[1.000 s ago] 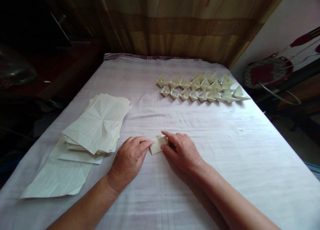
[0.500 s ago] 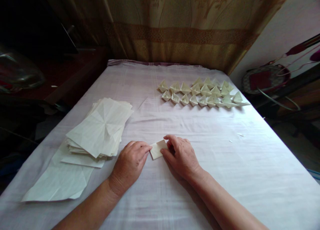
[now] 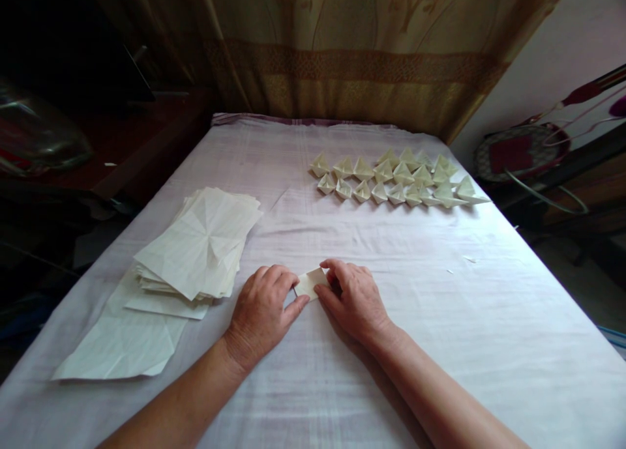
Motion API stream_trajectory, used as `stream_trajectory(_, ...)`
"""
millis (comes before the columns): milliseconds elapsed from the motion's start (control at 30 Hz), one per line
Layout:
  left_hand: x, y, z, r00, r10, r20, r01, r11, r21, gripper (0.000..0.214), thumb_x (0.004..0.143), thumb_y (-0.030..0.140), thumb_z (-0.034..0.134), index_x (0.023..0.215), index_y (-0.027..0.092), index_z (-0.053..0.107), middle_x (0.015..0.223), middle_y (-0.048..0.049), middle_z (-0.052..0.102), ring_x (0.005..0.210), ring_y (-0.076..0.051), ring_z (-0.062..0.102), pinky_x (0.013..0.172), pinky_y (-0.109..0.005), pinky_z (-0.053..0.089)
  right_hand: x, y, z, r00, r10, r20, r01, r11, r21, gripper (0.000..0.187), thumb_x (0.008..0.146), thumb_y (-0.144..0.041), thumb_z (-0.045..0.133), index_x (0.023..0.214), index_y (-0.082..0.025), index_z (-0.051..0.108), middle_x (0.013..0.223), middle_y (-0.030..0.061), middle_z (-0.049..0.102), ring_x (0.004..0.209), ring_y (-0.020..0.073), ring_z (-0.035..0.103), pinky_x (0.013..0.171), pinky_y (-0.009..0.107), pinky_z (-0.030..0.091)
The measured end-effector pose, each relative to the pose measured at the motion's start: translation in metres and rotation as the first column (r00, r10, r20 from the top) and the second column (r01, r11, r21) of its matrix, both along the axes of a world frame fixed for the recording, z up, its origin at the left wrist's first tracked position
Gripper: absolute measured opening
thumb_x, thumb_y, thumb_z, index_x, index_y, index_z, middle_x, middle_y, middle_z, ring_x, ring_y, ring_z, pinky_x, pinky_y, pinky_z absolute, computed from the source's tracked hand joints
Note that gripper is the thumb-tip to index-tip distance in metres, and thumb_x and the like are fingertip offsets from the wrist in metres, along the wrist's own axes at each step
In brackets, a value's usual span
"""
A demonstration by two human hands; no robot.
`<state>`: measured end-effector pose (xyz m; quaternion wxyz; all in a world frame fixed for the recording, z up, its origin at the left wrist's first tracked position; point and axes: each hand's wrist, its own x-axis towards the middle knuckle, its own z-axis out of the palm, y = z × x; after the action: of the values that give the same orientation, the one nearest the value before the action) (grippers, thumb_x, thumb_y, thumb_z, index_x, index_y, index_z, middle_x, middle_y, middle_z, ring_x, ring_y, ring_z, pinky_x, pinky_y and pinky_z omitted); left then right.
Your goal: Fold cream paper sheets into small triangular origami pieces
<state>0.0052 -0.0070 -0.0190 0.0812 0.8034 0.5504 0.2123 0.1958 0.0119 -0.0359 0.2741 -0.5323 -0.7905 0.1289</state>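
A small folded piece of cream paper (image 3: 311, 282) lies on the white cloth (image 3: 440, 318) between my hands. My left hand (image 3: 261, 312) pinches its left edge, thumb under the corner and fingers curled over the top. My right hand (image 3: 355, 300) grips its right edge with bent fingers. Both hands rest low on the cloth, near the front middle of the table.
A stack of creased cream sheets (image 3: 203, 244) lies left of my hands, over a larger flat sheet (image 3: 117, 345). Several small folded paper boats (image 3: 396, 178) stand in rows at the far right. A patterned curtain (image 3: 352, 51) hangs behind the table; dark furniture sits left and right.
My left hand has closed in on the folded paper, its thumb now tucked under the corner. The paper has tilted and lifted slightly. The right hand has barely moved.
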Motion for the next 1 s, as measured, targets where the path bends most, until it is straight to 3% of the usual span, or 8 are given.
stream_trajectory(367, 0.000, -0.002, 0.004, 0.999, -0.008, -0.052, 0.004, 0.997, -0.071, 0.021, 0.084, 0.028, 0.071, 0.097, 0.020, 0.057, 0.098, -0.0033, 0.062, 0.095, -0.024, 0.057, 0.086, -0.040, 0.048, 0.000, 0.000, 0.001, 1.000, -0.001, -0.014, 0.001, 1.000, -0.008, 0.026, 0.084, -0.022, 0.059, 0.110, -0.019, 0.056, 0.083, 0.0023, 0.067, 0.077, 0.0202, 0.061, 0.075, 0.033, 0.036)
stream_trajectory(533, -0.009, 0.001, 0.002, 0.998, -0.061, 0.019, 0.063, 0.992, -0.110, 0.019, 0.085, 0.020, 0.068, 0.101, 0.020, 0.058, 0.102, -0.0027, 0.063, 0.097, -0.023, 0.057, 0.087, -0.039, 0.047, 0.000, 0.000, 0.001, 0.999, 0.001, -0.032, -0.001, 1.000, 0.000, 0.027, 0.084, -0.022, 0.060, 0.110, -0.019, 0.056, 0.081, 0.0010, 0.066, 0.076, 0.0197, 0.061, 0.074, 0.032, 0.036)
stream_trajectory(667, -0.014, 0.005, 0.000, 0.990, -0.111, 0.089, 0.120, 0.989, -0.092, 0.014, 0.089, 0.013, 0.060, 0.101, 0.021, 0.060, 0.101, -0.0015, 0.065, 0.096, -0.020, 0.059, 0.087, -0.036, 0.047, 0.000, 0.000, 0.001, 1.000, 0.010, 0.012, -0.010, 1.000, 0.013, 0.012, 0.085, -0.023, 0.060, 0.097, -0.020, 0.057, 0.083, 0.0020, 0.065, 0.078, 0.0199, 0.059, 0.072, 0.032, 0.034)
stream_trajectory(733, -0.012, 0.005, 0.000, 0.992, -0.090, 0.085, 0.096, 0.993, -0.072, 0.011, 0.089, 0.015, 0.059, 0.098, 0.021, 0.061, 0.099, -0.0017, 0.066, 0.094, -0.020, 0.059, 0.086, -0.036, 0.047, 0.000, 0.000, 0.003, 0.999, 0.025, 0.041, -0.026, 1.000, 0.015, 0.003, 0.086, -0.023, 0.059, 0.088, -0.021, 0.058, 0.082, 0.0020, 0.064, 0.078, 0.0193, 0.058, 0.071, 0.031, 0.032)
stream_trajectory(1000, 0.001, 0.000, 0.003, 0.999, 0.021, -0.047, -0.022, 0.999, -0.034, 0.017, 0.084, 0.030, 0.070, 0.090, 0.021, 0.058, 0.092, -0.0021, 0.062, 0.090, -0.022, 0.057, 0.084, -0.037, 0.046, -0.001, 0.000, 0.006, 0.998, 0.042, 0.050, -0.044, 0.999, 0.027, 0.009, 0.086, -0.023, 0.061, 0.078, -0.020, 0.059, 0.079, 0.0014, 0.063, 0.076, 0.0171, 0.057, 0.071, 0.030, 0.031)
